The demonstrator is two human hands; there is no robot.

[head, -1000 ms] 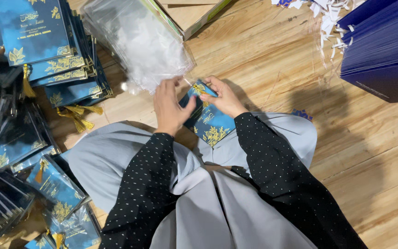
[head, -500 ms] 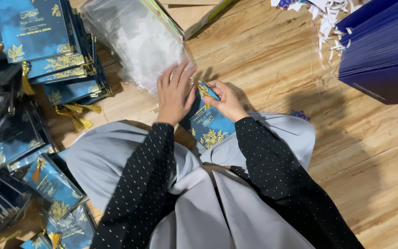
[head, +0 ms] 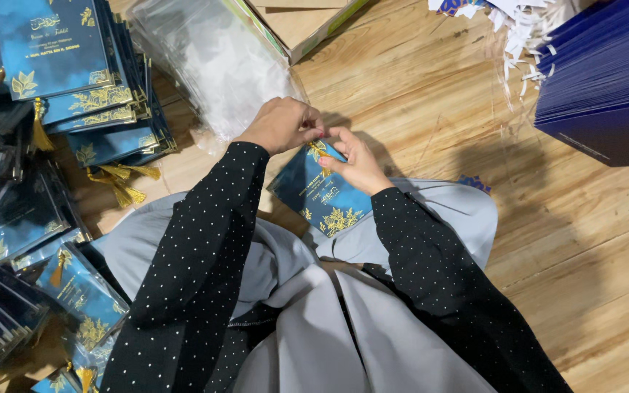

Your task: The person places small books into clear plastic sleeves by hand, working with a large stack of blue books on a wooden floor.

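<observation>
The blue invitation card (head: 327, 195), printed with gold flowers, lies tilted across the person's lap on the grey skirt (head: 307, 320), its upper corner raised to the hands; the right hand (head: 358, 161) is closed on that top edge, thumb and fingers pinching it; the left hand (head: 283, 124) is curled nearly shut with its fingertips meeting the same corner, though whether it grips the card itself or some small piece at the corner cannot be told, since the fingers hide it.

The likeliest trouble is at that pinched corner; two hands pulling on one small spot could crease or dog-ear the card, and the gold print there would probably show the mark. The card rests only on sloping cloth; if both grips loosen together it may slide off the lap onto the wooden floor (head: 576, 240).

The pile of clear plastic sleeves (head: 212, 58) lies just beyond the left hand and looks slippery; a brush of the sleeve-clad forearm might fan it out toward the stack of finished blue cards with gold tassels (head: 103, 109) on the left. The paper scraps (head: 525, 29) and the dark blue stack (head: 606, 80) at the upper right sit well apart and seem safe from the hands.
</observation>
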